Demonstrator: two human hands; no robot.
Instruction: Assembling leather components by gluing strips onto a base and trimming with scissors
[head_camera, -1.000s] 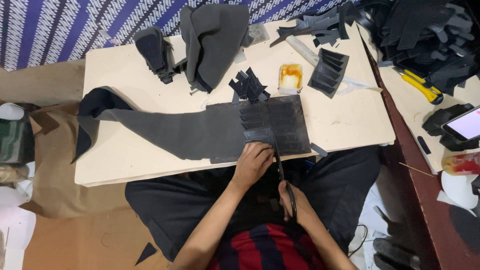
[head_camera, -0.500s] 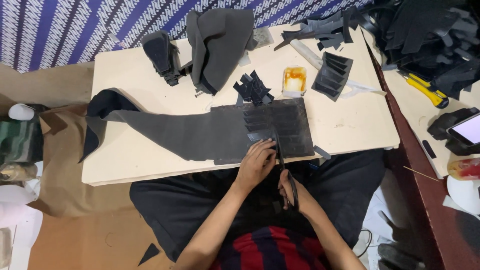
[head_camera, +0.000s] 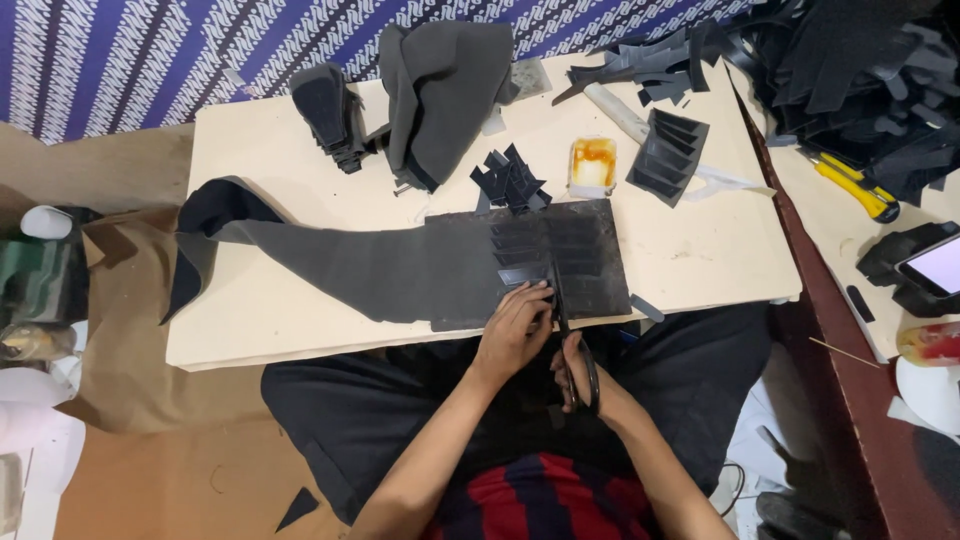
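Two hands are on one job: my left hand (head_camera: 515, 325) presses flat on the near edge of the dark grey sheet (head_camera: 400, 270), fingers spread and grasping nothing, while my right hand (head_camera: 578, 372) is clenched through the handles of the black scissors (head_camera: 570, 335). The sheet's long axis runs left to right across the wooden board (head_camera: 300, 330), and the blades point away from me into its near edge, just right of my left fingertips.

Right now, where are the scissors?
In the head view, the scissors are in the right hand at the board's near edge, blades over the dark sheet.
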